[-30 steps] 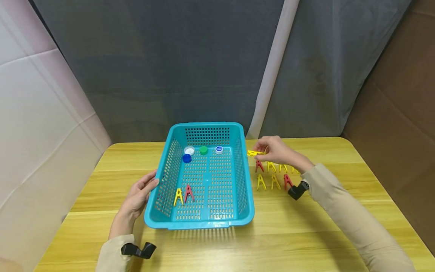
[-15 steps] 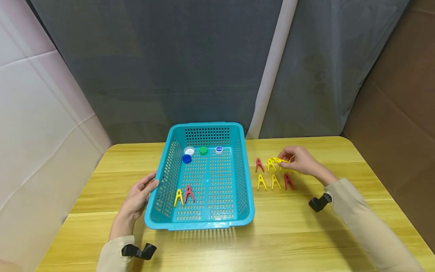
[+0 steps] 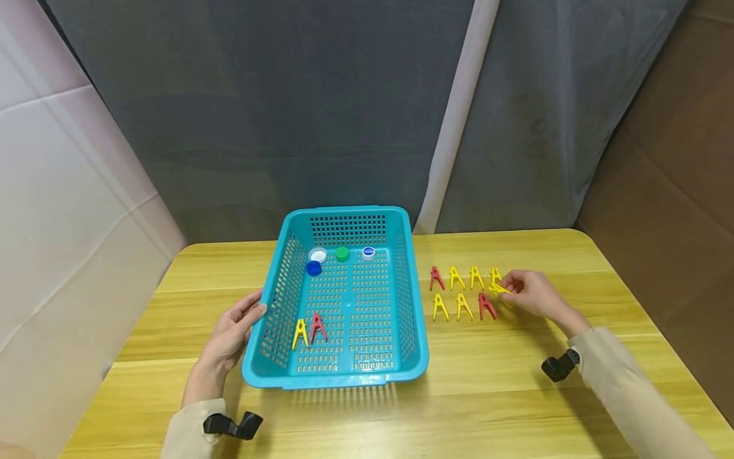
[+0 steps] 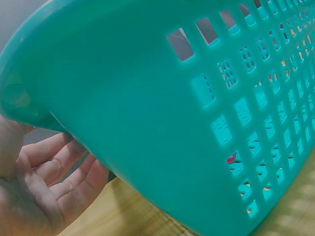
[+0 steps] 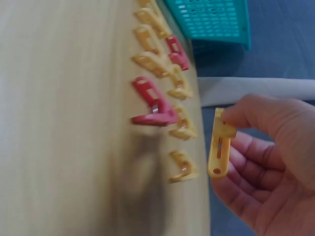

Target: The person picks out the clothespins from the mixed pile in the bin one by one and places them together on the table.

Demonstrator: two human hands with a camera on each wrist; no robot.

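My right hand pinches a yellow clothespin between thumb and fingers, above the table at the right end of two rows of clothespins. Among those rows are a red clothespin and a yellow clothespin. At the left, my left hand grips the rim of a turquoise plastic basket, thumb over the edge and fingers under it outside. Inside the basket lie a yellow clothespin and a red clothespin, side by side near the front left.
Toward the basket's back are a green cap, a blue cap, a white cap and a blue-and-white cap. The wooden table ends at a grey curtain; brown cloth hangs at the right.
My right hand has moved right and toward me, carrying the yellow clothespin from beside the basket's right rim past the rows. My left hand keeps its grip on the basket.
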